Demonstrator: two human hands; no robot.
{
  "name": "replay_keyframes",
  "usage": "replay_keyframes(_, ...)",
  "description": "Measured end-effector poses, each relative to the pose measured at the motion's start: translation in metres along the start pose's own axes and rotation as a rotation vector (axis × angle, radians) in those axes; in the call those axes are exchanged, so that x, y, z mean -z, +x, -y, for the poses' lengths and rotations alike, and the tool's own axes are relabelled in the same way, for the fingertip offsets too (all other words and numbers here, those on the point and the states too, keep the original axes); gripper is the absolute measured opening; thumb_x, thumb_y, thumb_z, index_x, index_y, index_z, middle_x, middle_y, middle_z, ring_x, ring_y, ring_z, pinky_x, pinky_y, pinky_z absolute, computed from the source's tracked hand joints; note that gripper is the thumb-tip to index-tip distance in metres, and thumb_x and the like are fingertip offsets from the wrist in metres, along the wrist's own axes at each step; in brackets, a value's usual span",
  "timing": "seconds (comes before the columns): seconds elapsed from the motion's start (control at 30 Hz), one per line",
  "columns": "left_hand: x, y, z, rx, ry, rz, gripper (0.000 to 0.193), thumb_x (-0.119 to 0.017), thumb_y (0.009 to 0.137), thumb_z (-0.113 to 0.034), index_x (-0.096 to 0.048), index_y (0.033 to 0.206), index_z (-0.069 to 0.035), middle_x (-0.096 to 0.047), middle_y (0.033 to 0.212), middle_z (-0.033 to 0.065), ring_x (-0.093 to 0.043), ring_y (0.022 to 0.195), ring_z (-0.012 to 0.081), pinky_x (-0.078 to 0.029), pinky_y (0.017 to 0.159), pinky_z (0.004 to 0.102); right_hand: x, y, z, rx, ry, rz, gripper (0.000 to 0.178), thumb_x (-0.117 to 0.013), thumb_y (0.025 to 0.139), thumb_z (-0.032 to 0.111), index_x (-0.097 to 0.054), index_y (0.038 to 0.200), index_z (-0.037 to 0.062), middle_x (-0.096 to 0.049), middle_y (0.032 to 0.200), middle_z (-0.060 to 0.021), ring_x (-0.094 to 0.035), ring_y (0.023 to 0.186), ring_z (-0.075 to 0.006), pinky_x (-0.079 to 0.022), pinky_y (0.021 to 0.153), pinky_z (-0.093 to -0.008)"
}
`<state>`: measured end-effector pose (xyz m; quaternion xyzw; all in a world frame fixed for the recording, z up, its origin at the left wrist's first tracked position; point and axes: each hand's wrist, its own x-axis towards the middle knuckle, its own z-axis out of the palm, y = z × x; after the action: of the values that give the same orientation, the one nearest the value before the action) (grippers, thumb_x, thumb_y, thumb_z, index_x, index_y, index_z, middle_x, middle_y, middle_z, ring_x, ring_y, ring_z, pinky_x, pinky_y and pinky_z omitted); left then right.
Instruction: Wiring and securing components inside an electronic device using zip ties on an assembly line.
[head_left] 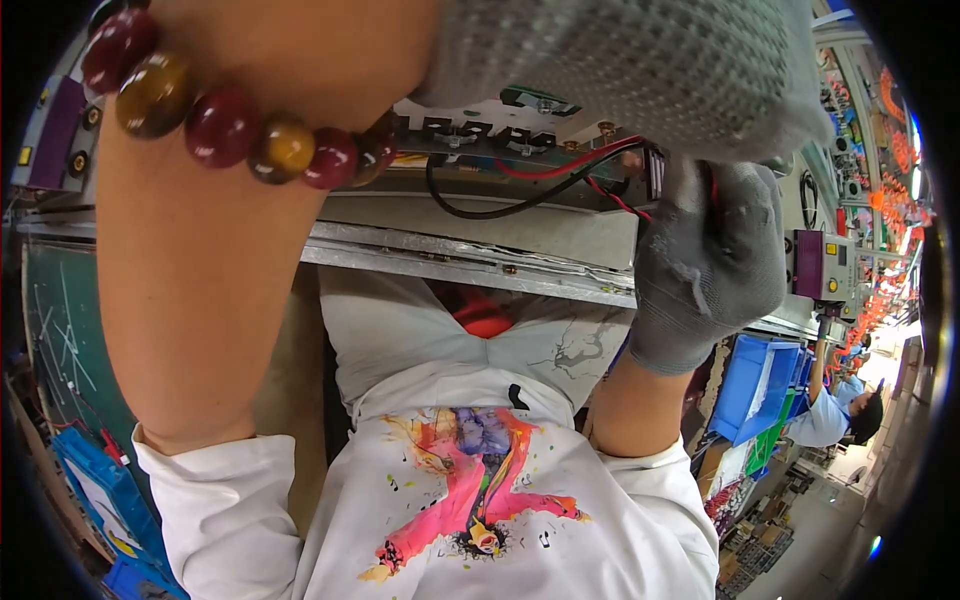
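My left hand [640,75], in a grey knitted glove, reaches across the top of the view, very close; its fingers are mostly hidden. A bracelet of dark red and brown beads [222,126] circles that wrist. Below and to the right, my right hand [712,265], also gloved in grey, is curled closed on thin red and black wires [625,205]. A small connector-like part [655,172] sits beside its fingers. Looping from there toward the left are a black cable [480,214] and a red cable [550,174], in front of an open metal unit [590,118] with dark terminals.
A metal bench edge [450,268] runs in front of my lap. Purple-and-grey boxes with knobs stand at the right [825,268] and far left. Blue bins [755,385] hang lower right, near another person in light blue [835,412]. A green board [75,340] is at left.
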<state>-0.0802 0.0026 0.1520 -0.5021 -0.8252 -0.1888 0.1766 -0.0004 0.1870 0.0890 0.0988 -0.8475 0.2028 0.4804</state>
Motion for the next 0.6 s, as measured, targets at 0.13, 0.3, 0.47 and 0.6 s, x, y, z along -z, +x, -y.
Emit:
replay_keyframes(0.13, 0.001, -0.004, 0.001, 0.003, -0.008, -0.012, 0.028, -0.060, 0.088, -0.007, -0.068, 0.112, 0.005, -0.069, 0.099, 0.0170, -0.066, 0.086, 0.0272, -0.052, 0.078, 0.0343, -0.005, -0.002, 0.004, -0.081, 0.039, -0.012, 0.019, -0.080, 0.077, -0.001, -0.076, 0.094, 0.0042, -0.067, 0.078, -0.0081, -0.063, 0.071, -0.0194, -0.051, 0.068, -0.0316)
replay_keyframes(0.3, -0.002, -0.004, -0.002, 0.005, -0.013, -0.017, 0.028, -0.061, 0.088, -0.008, -0.068, 0.112, 0.005, -0.069, 0.099, 0.0172, -0.066, 0.086, 0.0278, -0.052, 0.078, 0.0345, -0.026, -0.020, 0.015, -0.467, 0.291, -0.216, 0.014, -0.080, 0.081, 0.002, -0.075, 0.095, 0.0014, -0.071, 0.083, -0.0083, -0.065, 0.073, -0.0150, -0.052, 0.070, -0.0268)
replay_keyframes(0.47, 0.000, -0.007, -0.001, -0.002, -0.009, -0.034, 0.028, -0.061, 0.088, -0.009, -0.068, 0.112, 0.005, -0.069, 0.098, 0.0173, -0.066, 0.086, 0.0283, -0.052, 0.078, 0.0348, -0.030, -0.019, 0.015, -0.383, 0.124, -0.192, 0.014, -0.080, 0.082, 0.005, -0.074, 0.095, -0.0005, -0.072, 0.084, -0.0089, -0.065, 0.070, -0.0145, -0.052, 0.068, -0.0254)
replay_keyframes(0.6, 0.000, -0.010, 0.002, -0.004, -0.004, -0.045, 0.028, -0.062, 0.088, -0.009, -0.068, 0.111, 0.005, -0.069, 0.098, 0.0175, -0.066, 0.085, 0.0288, -0.052, 0.078, 0.0350, -0.026, -0.014, 0.017, -0.345, 0.002, -0.142, 0.014, -0.078, 0.085, 0.008, -0.072, 0.093, -0.0005, -0.072, 0.080, -0.0081, -0.064, 0.067, -0.0132, -0.051, 0.065, -0.0248)
